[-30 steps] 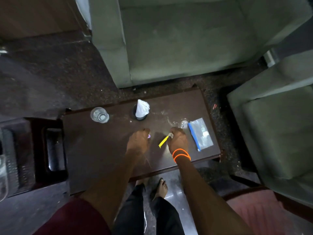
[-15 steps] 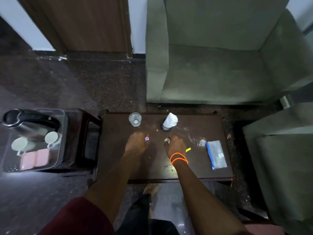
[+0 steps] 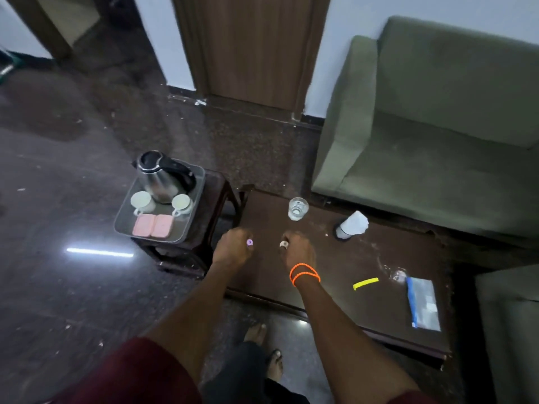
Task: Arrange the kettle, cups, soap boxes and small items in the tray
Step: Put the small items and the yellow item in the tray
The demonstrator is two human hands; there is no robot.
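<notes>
Left hand [image 3: 232, 248]: fingers curled, pinching a small purple item [image 3: 249, 243] at the tips; held over the left end of the surface.
Right hand [image 3: 297, 250]: fingers curled round a small pale item [image 3: 283, 244]; two orange bands [image 3: 304, 274] on the wrist.
Hands, relation: side by side, apart, both above the dark wooden surface [image 3: 335, 266].
Glass [image 3: 298, 209]: clear, upright, at 12 o'clock of the right hand, near the surface's far edge.
Dark holder [image 3: 341, 232]: at 2 o'clock of the right hand, with white paper [image 3: 354, 223] standing in it, tilted.
Yellow strip [image 3: 365, 283]: flat on the surface, at 4 o'clock of the right hand.
Clear wrapper [image 3: 397, 274]: crumpled, just beside the strip's right end.
Plastic bag [image 3: 424, 302]: flat, blue strip along one edge, at the surface's right end.
Tray [image 3: 180, 232]: clear, on a small dark stool [image 3: 213, 199] at 10 o'clock of the left hand, touching the surface's left end or just beside it; cannot tell which.
Kettle [image 3: 163, 177]: steel with black lid and handle, upright at the tray's far side.
Cups [image 3: 142, 201]: two, pale, one at each side in front of the kettle.
Soap boxes [image 3: 151, 225]: two, pink, side by side and touching, at the tray's near side.
Sofa [image 3: 437, 135]: green, at 1 o'clock beyond the surface.
Door [image 3: 256, 48]: brown, at 12 o'clock on the far wall.
</notes>
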